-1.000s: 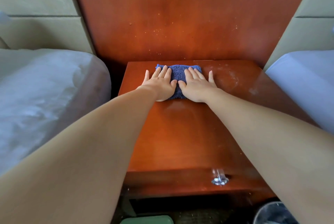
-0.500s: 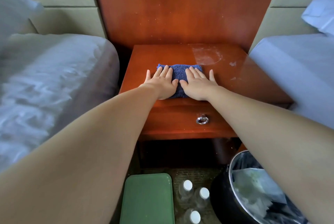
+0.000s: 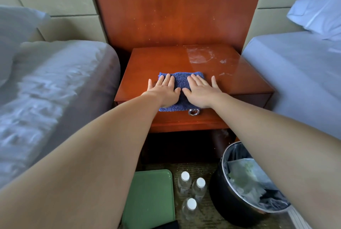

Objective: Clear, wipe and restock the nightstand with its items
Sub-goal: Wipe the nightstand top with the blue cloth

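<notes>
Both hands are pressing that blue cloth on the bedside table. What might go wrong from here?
1. The cloth hangs over the nightstand's front edge under the left hand and right hand; a further pull could drop it towards the bottles on the floor.
2. The white smears at the back right lie away from the cloth and might be missed.

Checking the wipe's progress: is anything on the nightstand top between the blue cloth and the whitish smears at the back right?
Nothing visible. The left hand and right hand press flat on the blue cloth at the front edge; no object shows on the nightstand top between it and the whitish smears.
</notes>
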The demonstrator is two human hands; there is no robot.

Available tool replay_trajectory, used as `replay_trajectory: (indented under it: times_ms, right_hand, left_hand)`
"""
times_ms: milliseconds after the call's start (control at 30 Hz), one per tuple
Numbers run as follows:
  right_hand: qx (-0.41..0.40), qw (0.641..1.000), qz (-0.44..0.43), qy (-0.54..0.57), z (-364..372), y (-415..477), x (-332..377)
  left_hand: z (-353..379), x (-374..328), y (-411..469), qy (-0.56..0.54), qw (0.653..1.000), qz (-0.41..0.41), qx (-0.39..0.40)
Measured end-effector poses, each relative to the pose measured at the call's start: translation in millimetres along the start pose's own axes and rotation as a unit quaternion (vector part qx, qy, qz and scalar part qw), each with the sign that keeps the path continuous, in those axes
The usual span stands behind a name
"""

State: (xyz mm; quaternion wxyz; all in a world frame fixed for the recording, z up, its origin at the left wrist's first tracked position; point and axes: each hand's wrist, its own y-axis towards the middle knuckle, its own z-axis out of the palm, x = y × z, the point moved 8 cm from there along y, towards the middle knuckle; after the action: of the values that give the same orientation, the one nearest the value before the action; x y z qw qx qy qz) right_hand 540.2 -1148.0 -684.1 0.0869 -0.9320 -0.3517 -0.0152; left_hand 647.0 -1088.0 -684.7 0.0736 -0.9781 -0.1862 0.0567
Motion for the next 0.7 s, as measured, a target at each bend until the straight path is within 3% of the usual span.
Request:
replay_trajectory:
  times_ms: [367,700]
  right_hand:
    - [-0.002,1.0,0.023,0.001,-3,-11,-46]
    - [-0.006,0.999,0.042,-0.006,-13,34,-74]
  left_hand:
    - [2,-44,15,0.012,0.999,0.035,0.012]
    - [-8,-57,73,0.034,0.998,0.054,0.009]
